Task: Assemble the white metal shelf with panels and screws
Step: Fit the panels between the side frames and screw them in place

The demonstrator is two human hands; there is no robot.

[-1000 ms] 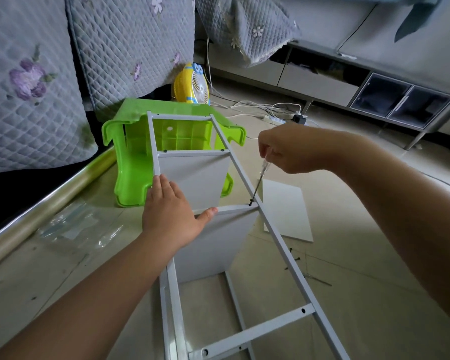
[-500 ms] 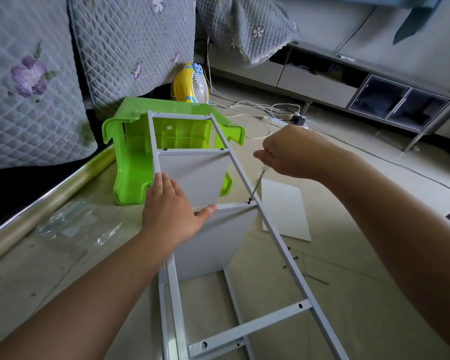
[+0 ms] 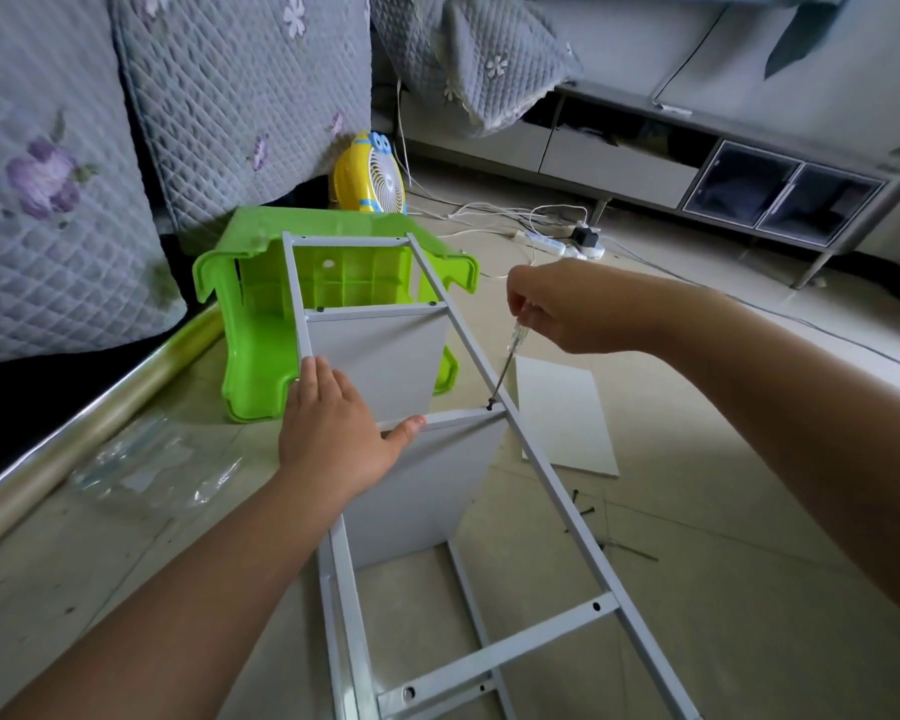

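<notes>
The white metal shelf frame (image 3: pixel 552 491) lies tilted across the tiled floor (image 3: pixel 723 589), its far end propped on an overturned bright green plastic stool (image 3: pixel 250 324) with a ribbed, glossy underside. The frame is made of thin, flat, painted rails joined ladder-like by cross bars with small round holes, and two smooth matte white panels are already set between the rails: the upper panel (image 3: pixel 380 356) near the stool and the lower panel (image 3: pixel 427 491) below it. A third loose panel (image 3: pixel 562 413), flat and rectangular, lies on the floor just beside the right rail, with a few dark screws (image 3: pixel 585 509) scattered near its corner. The left hand (image 3: pixel 333 423) rests palm down on the left rail, fingers straight and close together, the thumb stretched out along the top edge of the lower panel. The right hand (image 3: pixel 567 304) is raised over the right rail with its fingers curled, pinching the clear handle of a slim screwdriver (image 3: pixel 507 361) whose dark shaft slants down to a screw at the joint of cross bar and rail. Crinkled clear plastic bags (image 3: pixel 146 459) lie on the floor to the left, near a shiny metallic bed edge. Quilted grey cushions (image 3: pixel 230 96) with stitched flowers lean behind, beside a round yellow fan (image 3: pixel 372 179).
</notes>
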